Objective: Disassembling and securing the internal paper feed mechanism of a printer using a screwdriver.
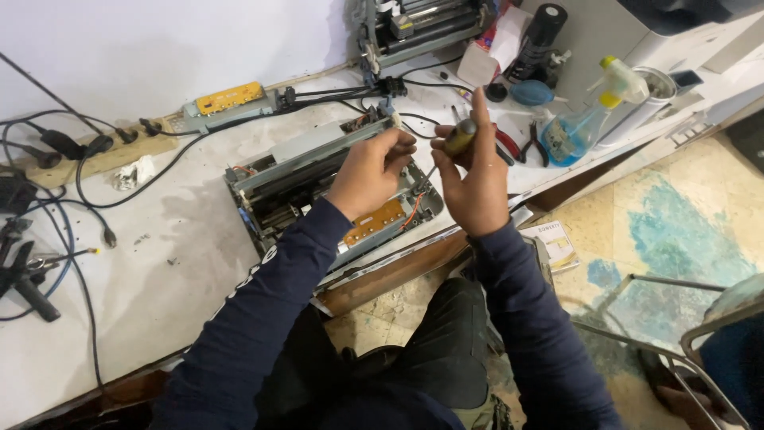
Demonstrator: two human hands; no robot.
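My right hand [476,179] is clamped on the screwdriver [455,143]; my left hand [368,173] pinches, I think, its tip over the printer [318,187] at the bench's front edge. Next: seat it squarely.

Bench left open [159,239]; cables [72,199], bottles [581,119] crowd edges.
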